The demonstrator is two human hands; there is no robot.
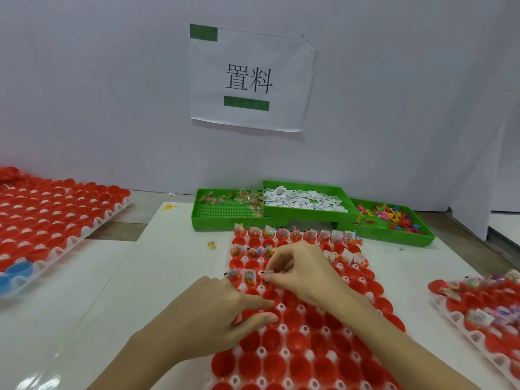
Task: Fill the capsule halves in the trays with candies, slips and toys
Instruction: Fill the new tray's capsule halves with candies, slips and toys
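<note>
Head view, two hands (pixel 298 274), three green bins (pixel 304 201), three trays (pixel 309 347)

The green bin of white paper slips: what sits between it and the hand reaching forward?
In the head view, between the slip bin and the right hand lie the centre tray's far rows of red capsule halves, already filled.

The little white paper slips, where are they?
In the head view, the white slips fill the middle green bin by the back wall, between the candy bin on its left and the toy bin on its right.
</note>
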